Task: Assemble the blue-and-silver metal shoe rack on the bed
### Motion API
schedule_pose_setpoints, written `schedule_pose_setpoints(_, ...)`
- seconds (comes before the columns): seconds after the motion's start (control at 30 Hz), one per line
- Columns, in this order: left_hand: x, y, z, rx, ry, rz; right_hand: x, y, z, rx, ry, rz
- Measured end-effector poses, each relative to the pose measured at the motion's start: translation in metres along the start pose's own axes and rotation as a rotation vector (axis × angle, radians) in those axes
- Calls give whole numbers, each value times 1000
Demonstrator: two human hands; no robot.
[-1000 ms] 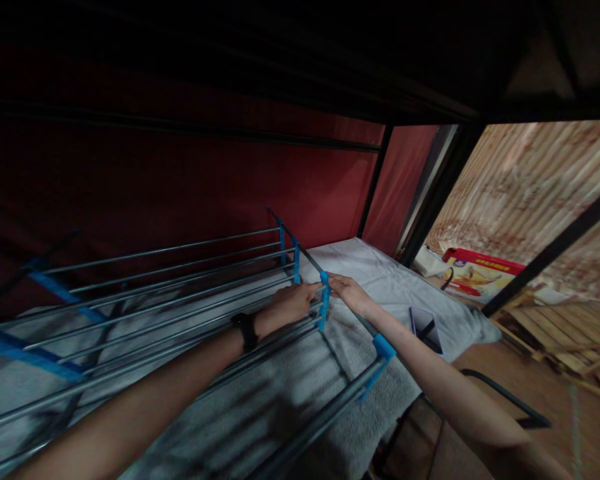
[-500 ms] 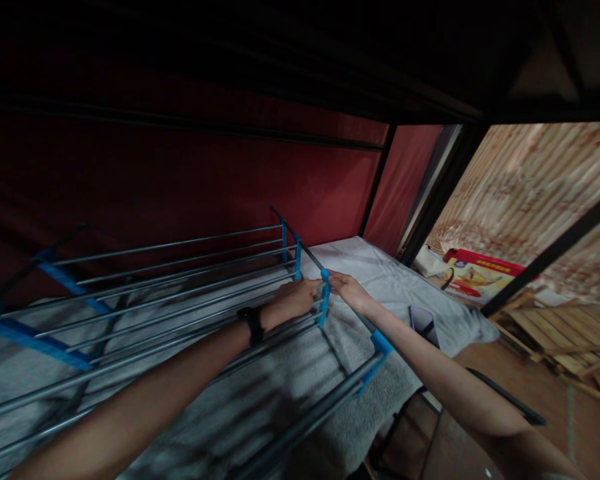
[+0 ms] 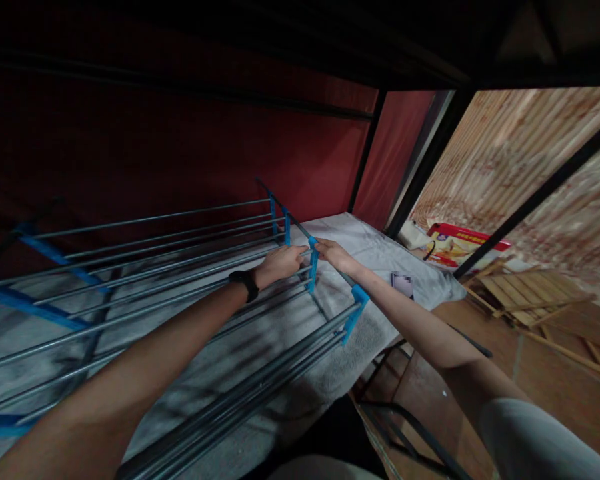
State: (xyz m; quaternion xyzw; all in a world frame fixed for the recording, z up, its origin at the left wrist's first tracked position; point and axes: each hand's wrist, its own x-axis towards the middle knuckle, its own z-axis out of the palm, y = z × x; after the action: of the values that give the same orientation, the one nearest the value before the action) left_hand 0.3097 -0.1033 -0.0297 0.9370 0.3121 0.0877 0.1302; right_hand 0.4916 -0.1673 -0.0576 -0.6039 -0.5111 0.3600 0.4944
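Observation:
A metal drying rack (image 3: 175,287) with blue plastic brackets lies across the grey-white bed cover. My left hand (image 3: 281,262), with a black watch on its wrist, is closed on a rod end beside one blue bracket (image 3: 313,272); its fingertips are partly hidden. From the other side, my right hand (image 3: 334,253) pinches the top of that same bracket, where it meets the dark side bar. Nearer to me, under my right forearm, another blue bracket (image 3: 355,313) holds the ends of several thick rods.
A phone-like flat item (image 3: 403,284) rests near the bed's right edge. Dark bed-frame posts (image 3: 430,163) rise at the right, and a low dark frame hangs overhead. A red-and-yellow box (image 3: 463,247) and wooden slats (image 3: 530,290) are beyond the bed. A dark metal frame (image 3: 420,433) stands below right.
The view has tilted down and shifted, so the rack and bed appear higher and my lap shows. Both hands stay at the same blue bracket.

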Motion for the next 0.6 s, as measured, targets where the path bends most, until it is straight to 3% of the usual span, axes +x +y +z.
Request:
schedule_pose_setpoints(0.1,-1,3,-1,81,-8,3,-1,-2,-1,-128,7,-31)
schedule_pose_setpoints(0.23,-3,2,-2,70,11,21,-3,-6,-6,-436,81,-214)
schedule_pose_setpoints(0.43,-11,-3,-5,41,37,29,-1,-10,-8,-827,-175,-448)
schedule_pose_setpoints(0.6,-27,-3,-11,20,31,18,7,-7,-6,-1090,-242,-589)
